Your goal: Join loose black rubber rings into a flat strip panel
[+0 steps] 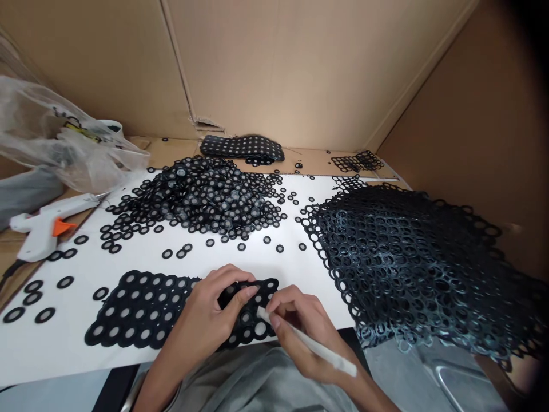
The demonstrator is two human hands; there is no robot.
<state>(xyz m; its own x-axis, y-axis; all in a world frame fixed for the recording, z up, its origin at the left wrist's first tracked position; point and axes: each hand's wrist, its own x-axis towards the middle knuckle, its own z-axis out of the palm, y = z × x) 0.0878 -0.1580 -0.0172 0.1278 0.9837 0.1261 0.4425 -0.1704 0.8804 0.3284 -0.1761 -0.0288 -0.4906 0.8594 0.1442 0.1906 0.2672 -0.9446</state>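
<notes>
A black sheet of joined rings with pale round centres (pixel 141 309) lies on the white board near its front edge. Resting over the sheet's right half, my left hand (pixel 218 306) presses on it with the thumb, its fingers bent round toward the black surface. My right hand (pixel 300 329) is closed on a thin white stick-like tool (pixel 319 348), whose tip touches or hovers just over the sheet beside my left thumb. Part of the sheet is hidden under my left hand.
Loose black rings (pixel 206 197) form a large heap behind the sheet, with others scattered leftward. Stacked black ring mesh (pixel 398 252) overhangs the right edge. A white glue gun (pixel 43 226) and clear plastic bag (pixel 81 154) are at left. A patterned strip (pixel 240 147) lies at the back.
</notes>
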